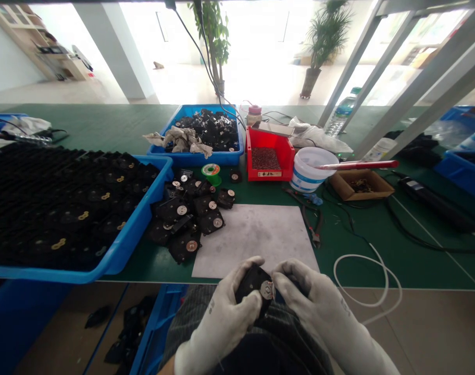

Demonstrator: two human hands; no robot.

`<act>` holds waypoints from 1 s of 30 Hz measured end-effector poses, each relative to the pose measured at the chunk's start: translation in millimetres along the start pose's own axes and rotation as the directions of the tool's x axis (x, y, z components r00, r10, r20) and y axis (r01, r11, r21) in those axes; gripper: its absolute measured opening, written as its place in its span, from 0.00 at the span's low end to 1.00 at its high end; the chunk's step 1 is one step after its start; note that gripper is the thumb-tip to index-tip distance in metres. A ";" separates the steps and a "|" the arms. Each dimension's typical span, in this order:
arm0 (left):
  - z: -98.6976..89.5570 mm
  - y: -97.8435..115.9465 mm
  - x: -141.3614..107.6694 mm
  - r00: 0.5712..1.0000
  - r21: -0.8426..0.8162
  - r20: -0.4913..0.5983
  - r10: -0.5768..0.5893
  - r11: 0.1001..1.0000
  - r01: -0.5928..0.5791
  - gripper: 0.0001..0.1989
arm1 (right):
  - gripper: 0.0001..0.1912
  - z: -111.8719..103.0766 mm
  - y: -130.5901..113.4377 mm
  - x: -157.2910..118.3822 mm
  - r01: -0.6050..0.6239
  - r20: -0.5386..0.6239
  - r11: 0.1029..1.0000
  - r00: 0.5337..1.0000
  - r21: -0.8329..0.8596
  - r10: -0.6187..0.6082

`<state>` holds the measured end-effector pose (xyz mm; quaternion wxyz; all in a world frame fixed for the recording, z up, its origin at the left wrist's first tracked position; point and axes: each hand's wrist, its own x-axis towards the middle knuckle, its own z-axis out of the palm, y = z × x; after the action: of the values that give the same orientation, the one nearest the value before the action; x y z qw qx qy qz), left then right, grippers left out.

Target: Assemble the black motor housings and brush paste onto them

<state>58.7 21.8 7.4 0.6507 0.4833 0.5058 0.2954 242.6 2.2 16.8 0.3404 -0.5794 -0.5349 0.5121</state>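
Gloved in white, my left hand (237, 307) is closed around a black plastic housing (251, 281) with a round silver disc on its face, held over my lap in front of the table edge. My right hand (303, 289), also gloved, has thumb and fingers pinched together right beside the disc; whatever lies between them is hidden. Behind my hands a white sheet (257, 234) lies on the green table. Similar black housings with round discs (190, 211) are heaped left of the sheet.
A blue tray (116, 250) of stacked black parts fills the left; another blue tray (239, 151) stands behind. Beyond the sheet are a solder spool (211, 174), red bin (271, 174), white bucket (313, 172) and cardboard box (341, 191). Pliers (315, 229) and a white cable (378, 260) lie right.
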 end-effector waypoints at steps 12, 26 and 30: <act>-0.3 0.1 0.0 1.000 0.002 -0.002 -0.008 1.000 0.008 0.35 | 0.14 1.5 5.5 1.1 -0.022 0.011 0.999 1.000 0.024 0.022; -0.8 -5.6 -3.0 1.000 -0.040 0.011 -0.013 0.999 0.013 0.33 | 0.14 -0.4 -1.0 -0.4 -0.055 0.021 0.995 0.998 0.085 0.054; -3.2 -6.6 -7.0 0.996 -0.003 0.031 0.087 0.996 -0.087 0.31 | 0.25 1.1 1.2 1.4 -0.130 -0.090 0.961 0.984 0.242 0.156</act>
<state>52.7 14.4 3.8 0.6453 0.5089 0.4740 0.3162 241.7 3.2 15.0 0.3974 -0.5991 -0.4079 0.5628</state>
